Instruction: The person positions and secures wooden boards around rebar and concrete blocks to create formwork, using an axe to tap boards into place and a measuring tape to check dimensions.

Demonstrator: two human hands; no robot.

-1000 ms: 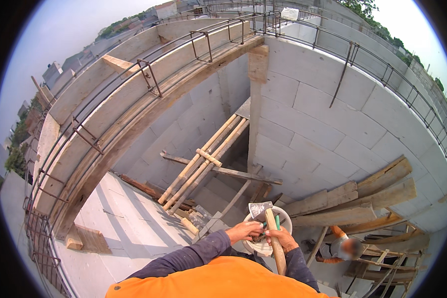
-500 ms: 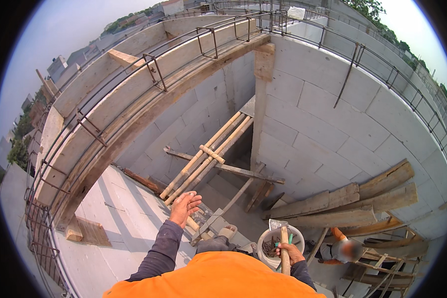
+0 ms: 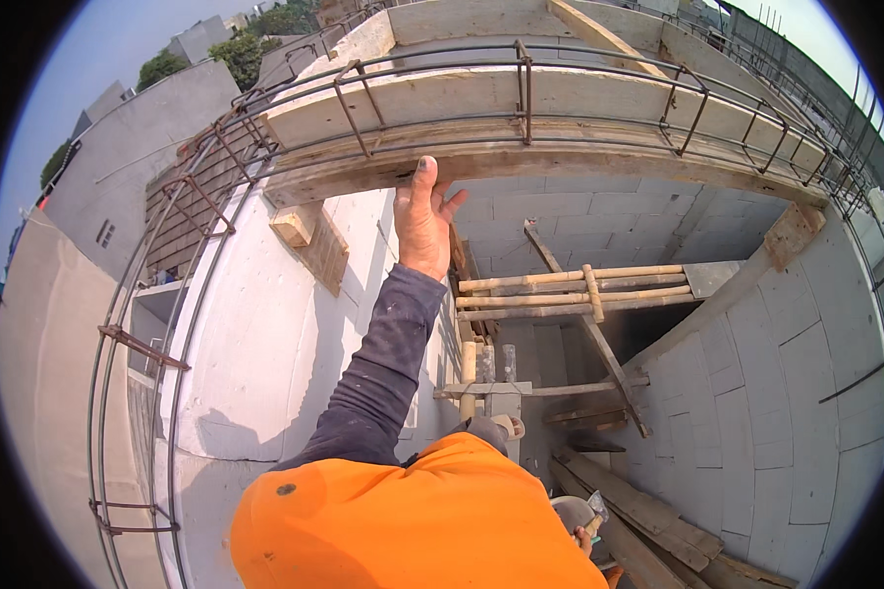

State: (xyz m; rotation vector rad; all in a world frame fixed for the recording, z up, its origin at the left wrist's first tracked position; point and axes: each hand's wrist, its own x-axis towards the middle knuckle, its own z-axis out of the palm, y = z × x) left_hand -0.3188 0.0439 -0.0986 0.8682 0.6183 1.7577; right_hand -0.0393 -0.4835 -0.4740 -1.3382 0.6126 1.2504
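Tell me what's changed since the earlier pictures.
The left hand has left the bucket and reached forward to the timber beam; whether it grips is unclear. The view has swung left. The right hand still holds the wooden-handled tool by the bucket; bamboo poles stay put.

Bamboo poles (image 3: 550, 279) lie right of the left grip (image 3: 424, 221).

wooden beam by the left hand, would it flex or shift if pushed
The wooden beam looks thick, so it would probably feel stiff. Its flat front face makes rolling unlikely. Long, and with a steel rod cage running along it, it may resist a light push, though any fixings aren't clear.
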